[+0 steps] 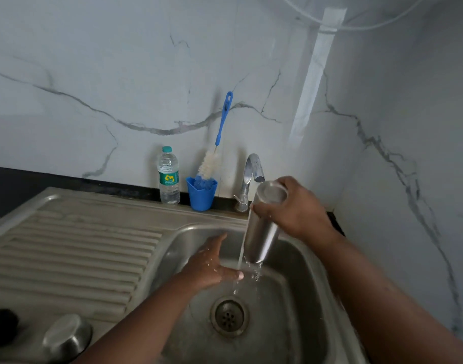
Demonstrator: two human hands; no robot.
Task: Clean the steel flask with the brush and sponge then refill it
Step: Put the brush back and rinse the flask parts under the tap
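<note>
Left hand (208, 266) spread open under running water, right hand (301, 208) gripping inverted steel flask (263, 227) over sink (290, 324)

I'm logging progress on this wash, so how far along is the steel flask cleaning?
Done, it seems: the blue-handled bottle brush stands in its blue plastic cup, so brushing may be over, though that is a guess. In hand: the right hand holds the cylindrical steel flask upended under the running chrome tap, water draining out; the left hand is in the stream. Left: refilling.
</note>
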